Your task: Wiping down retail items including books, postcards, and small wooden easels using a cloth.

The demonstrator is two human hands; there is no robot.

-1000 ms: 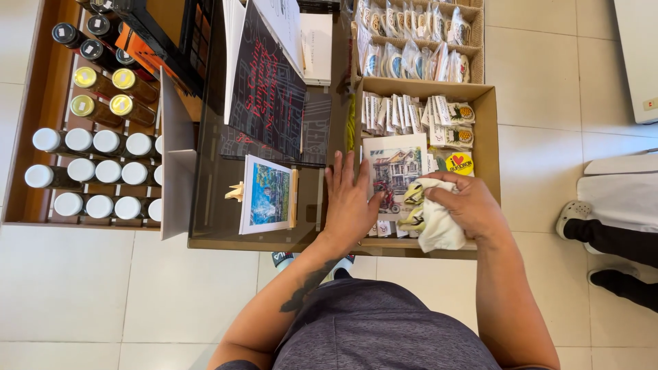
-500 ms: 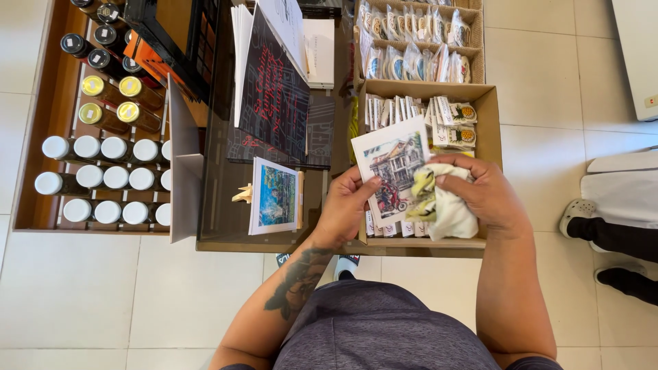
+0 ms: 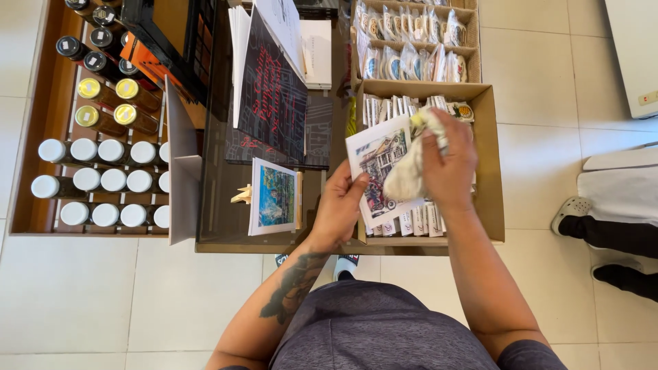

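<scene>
My left hand (image 3: 340, 203) holds a printed picture card (image 3: 375, 164) showing a house and a red vehicle, lifted above a cardboard box (image 3: 489, 164). My right hand (image 3: 449, 161) grips a crumpled white cloth (image 3: 409, 173) and presses it against the card's face. Beneath the card, rows of small packaged cards (image 3: 404, 226) stand upright in the box.
A small painting on a wooden easel (image 3: 275, 196) stands on the dark counter (image 3: 219, 219). White-capped bottles (image 3: 103, 179) and gold-capped jars (image 3: 113, 99) fill a wooden tray at left. A dark lettered board (image 3: 273, 96) leans behind. Another person's legs and shoe (image 3: 574, 207) are at right.
My left hand has lifted the picture card out of the box and tilted it up. My right hand with the cloth has risen from the box's front onto the card's face.
</scene>
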